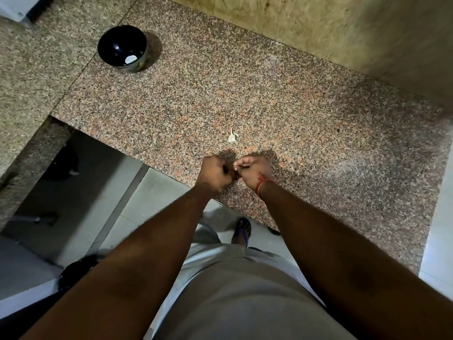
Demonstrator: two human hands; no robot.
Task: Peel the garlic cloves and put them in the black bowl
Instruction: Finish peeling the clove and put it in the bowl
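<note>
My left hand [214, 174] and my right hand [252, 171] meet over the front edge of the granite counter [294, 106], fingers curled tightly together. Between their fingertips sits a small garlic clove [235, 168], mostly hidden, pinched from both sides. A red thread circles my right wrist. On the counter just beyond my hands lies a white scrap of garlic skin [232, 137]. The black bowl [122, 49] stands far off at the back left, with one pale peeled clove [130, 59] inside it.
A stone wall [318, 28] rises behind the counter. The counter's front edge runs diagonally below my hands, with a dark opening [61, 182] and tiled floor [171, 197] beneath at the left. My sandalled foot [242, 231] shows on the floor.
</note>
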